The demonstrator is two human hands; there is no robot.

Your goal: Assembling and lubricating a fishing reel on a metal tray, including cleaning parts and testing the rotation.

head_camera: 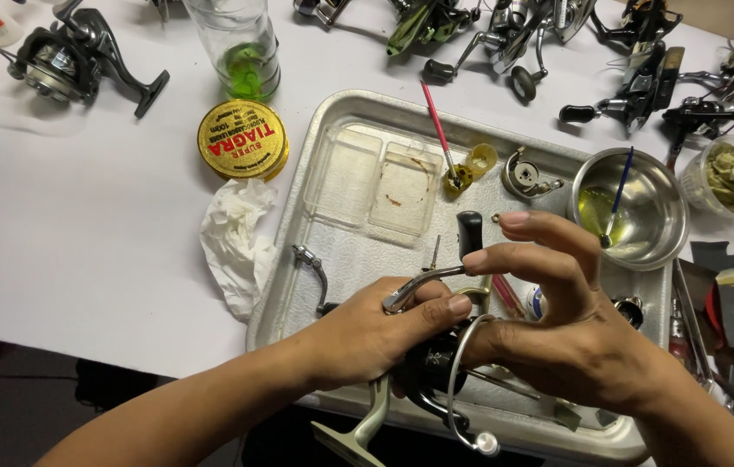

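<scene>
Both hands point(471, 333) around reel point(423, 363); brush point(618, 195) in steel bowl point(665, 238).

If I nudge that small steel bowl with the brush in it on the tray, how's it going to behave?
The steel bowl looks thin and smooth, so it would probably slide easily on the metal tray. A yellowish liquid pools inside and may slosh. The blue-handled brush leans loose against its wall and would likely shift or tumble out.

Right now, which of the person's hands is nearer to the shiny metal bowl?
The right hand. It hovers just below and left of the metal bowl, fingers reaching up close to its rim. The left hand grips the fishing reel farther left.
</scene>
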